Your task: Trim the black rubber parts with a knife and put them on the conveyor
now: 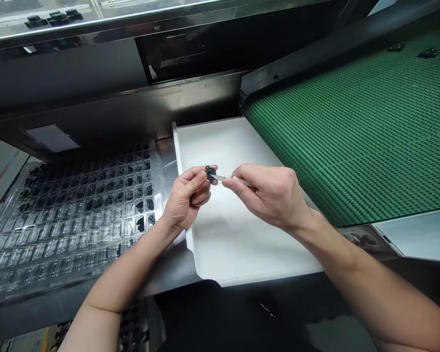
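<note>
Between the thumb and fingers of my left hand [185, 198] is a small round black part [210, 172], its openwork face turned toward my right. My right hand [269, 190] is closed around the handle of a small craft knife [220, 178]. The blade tip meets the face of the black part; how far it reaches inside cannot be made out. Both hands are above a white tray [220, 254]. Left of my left hand lies a clear plastic blister tray [110, 215], with similar black parts in many of its pockets.
A green conveyor belt [370, 127] slopes along the right, carrying a black part [428, 53] near its far end. Behind the white tray runs a metal ledge [190, 95]. Several black pieces [56, 18] sit on the shelf above. A white paper [53, 138] is at the left.
</note>
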Action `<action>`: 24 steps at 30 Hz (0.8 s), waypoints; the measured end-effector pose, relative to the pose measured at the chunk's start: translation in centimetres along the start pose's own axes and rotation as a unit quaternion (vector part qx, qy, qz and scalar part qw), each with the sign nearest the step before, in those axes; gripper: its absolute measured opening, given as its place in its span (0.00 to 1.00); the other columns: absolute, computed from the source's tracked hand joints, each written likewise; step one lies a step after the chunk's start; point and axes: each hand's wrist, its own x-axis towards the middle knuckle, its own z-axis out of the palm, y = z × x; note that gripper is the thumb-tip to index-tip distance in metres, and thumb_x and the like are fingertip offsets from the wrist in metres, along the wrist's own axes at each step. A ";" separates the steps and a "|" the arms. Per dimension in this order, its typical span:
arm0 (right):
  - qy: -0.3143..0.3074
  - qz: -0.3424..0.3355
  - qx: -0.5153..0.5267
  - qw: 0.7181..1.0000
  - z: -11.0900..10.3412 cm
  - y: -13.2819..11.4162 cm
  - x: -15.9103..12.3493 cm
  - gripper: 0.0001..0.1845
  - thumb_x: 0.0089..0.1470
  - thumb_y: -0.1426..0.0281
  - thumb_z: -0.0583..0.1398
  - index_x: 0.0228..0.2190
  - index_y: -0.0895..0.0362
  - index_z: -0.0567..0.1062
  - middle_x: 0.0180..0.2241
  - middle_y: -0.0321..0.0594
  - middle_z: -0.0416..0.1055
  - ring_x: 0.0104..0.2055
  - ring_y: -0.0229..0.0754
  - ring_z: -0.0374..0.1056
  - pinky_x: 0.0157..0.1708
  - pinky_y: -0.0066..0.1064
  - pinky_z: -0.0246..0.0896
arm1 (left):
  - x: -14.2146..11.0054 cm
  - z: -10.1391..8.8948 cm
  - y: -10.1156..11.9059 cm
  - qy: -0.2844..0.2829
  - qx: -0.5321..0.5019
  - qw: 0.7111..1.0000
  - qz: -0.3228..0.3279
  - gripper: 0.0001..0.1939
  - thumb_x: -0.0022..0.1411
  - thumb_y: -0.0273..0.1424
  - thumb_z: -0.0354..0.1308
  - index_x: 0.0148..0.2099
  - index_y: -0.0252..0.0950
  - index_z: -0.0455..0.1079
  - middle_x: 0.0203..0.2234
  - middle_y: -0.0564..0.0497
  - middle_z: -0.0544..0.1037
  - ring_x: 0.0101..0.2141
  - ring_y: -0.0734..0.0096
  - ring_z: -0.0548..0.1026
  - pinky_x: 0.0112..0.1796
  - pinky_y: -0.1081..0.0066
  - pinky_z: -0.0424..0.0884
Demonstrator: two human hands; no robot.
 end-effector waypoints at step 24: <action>-0.004 -0.003 0.010 1.000 -0.2 -0.2 0.1 0.23 0.78 0.60 0.61 0.30 0.58 0.74 0.24 0.30 0.63 0.23 0.34 0.53 0.26 0.35 0.45 | -0.1 0.4 0.2 0.025 0.012 1.000 -0.009 0.19 0.60 0.41 0.80 0.46 0.34 0.86 0.24 0.56 0.71 0.18 0.89 0.52 0.20 0.80 0.47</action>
